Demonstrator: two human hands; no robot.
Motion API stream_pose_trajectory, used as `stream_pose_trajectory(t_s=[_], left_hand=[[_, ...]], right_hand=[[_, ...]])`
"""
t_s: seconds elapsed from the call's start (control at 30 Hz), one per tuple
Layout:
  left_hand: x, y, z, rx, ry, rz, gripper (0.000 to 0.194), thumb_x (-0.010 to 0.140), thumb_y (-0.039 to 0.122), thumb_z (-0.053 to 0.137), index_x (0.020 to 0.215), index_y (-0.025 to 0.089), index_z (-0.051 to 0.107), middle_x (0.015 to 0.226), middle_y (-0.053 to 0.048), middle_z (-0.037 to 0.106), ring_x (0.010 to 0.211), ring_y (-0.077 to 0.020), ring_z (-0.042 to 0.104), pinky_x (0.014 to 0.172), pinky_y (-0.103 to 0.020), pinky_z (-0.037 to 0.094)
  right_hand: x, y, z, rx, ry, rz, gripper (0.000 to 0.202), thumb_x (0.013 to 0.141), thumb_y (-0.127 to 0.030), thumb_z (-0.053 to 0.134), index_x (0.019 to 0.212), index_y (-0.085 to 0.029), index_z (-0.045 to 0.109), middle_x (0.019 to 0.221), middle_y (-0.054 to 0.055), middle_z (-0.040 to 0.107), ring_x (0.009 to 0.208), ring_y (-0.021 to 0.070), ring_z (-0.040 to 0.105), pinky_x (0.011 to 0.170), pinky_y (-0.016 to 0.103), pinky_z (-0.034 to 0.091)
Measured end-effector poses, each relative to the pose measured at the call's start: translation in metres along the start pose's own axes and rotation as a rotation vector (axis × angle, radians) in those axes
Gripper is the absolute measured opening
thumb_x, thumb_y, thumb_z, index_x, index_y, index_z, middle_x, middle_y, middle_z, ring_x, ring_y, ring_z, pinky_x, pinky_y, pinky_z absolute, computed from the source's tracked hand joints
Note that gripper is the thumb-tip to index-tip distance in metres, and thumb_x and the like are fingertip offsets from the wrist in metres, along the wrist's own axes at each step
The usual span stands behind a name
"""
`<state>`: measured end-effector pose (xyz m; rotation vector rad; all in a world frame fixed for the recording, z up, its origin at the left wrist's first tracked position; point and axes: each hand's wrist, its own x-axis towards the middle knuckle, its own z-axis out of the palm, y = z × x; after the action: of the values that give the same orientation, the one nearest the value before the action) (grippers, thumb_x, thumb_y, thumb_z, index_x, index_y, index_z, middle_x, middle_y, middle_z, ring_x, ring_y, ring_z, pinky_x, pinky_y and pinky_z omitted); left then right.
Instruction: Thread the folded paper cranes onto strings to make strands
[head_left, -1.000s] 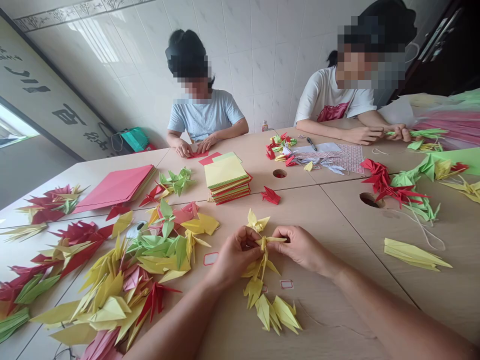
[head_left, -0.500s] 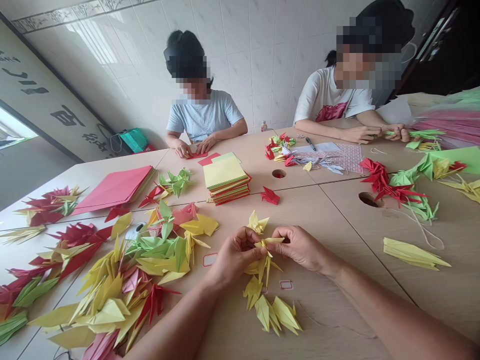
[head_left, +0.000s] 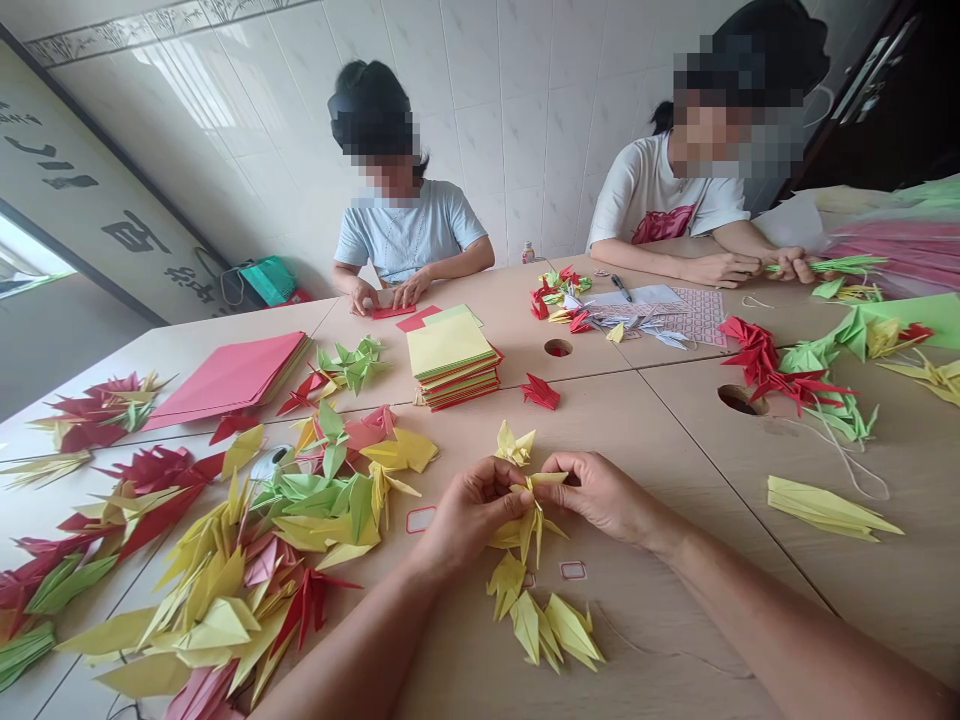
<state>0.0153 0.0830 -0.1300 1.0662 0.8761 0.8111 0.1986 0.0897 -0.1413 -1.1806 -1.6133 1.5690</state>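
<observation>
A yellow paper crane [head_left: 535,500] is pinched between my two hands, just above the table. My left hand [head_left: 480,508] is closed on its left side. Thumb and fingers of my right hand [head_left: 596,492] grip its right wing. Just beyond my fingertips sits another yellow folded crane [head_left: 515,442]. Below the hands, towards me, several yellow cranes [head_left: 541,625] lie in a curved row. From them a thin thread [head_left: 675,655] trails to the right across the wood. Between the fingers, the crane's body is partly hidden.
To my left spreads a large heap of coloured cranes [head_left: 225,590]. Ahead stand a stack of square paper [head_left: 454,360] and a red crane [head_left: 540,391]. Flat yellow folded pieces [head_left: 832,508] lie at right, near a cable hole [head_left: 741,399]. Two people work across the table [head_left: 675,440].
My hands stay almost in place, with the crane's right wing tilting slightly between my fingers. The person at far left moves a hand slightly over red paper.
</observation>
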Motion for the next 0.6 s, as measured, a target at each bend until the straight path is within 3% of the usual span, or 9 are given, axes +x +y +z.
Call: stream_pose_trajectory(t_s=[0.37,0.6], left_hand=[[0.0007,-0.002,0.001,0.021,0.069,-0.012,0.034,0.061,0.032,0.077,0.074,0.014,0.052,0.067,0.003,0.056,0.061,-0.0072,0.05,0.058,-0.019,0.038],[0.0001,-0.0055,0.0012,0.09,0.105,0.03,0.03,0.067,0.035,0.073,0.072,0.014,0.051,0.064,0.002,0.055,0.059,-0.0073,0.048,0.056,-0.019,0.037]], right_hand=[[-0.0019,-0.0066,0.0023,0.146,-0.038,-0.004,0.032,0.074,-0.041,0.068,0.089,-0.015,0.055,0.079,0.001,0.058,0.074,0.0131,0.052,0.062,0.022,0.039],[-0.0011,-0.0079,0.0044,0.136,0.003,-0.009,0.023,0.073,-0.031,0.068,0.082,-0.014,0.055,0.068,-0.002,0.054,0.064,0.0092,0.048,0.057,0.019,0.037]])
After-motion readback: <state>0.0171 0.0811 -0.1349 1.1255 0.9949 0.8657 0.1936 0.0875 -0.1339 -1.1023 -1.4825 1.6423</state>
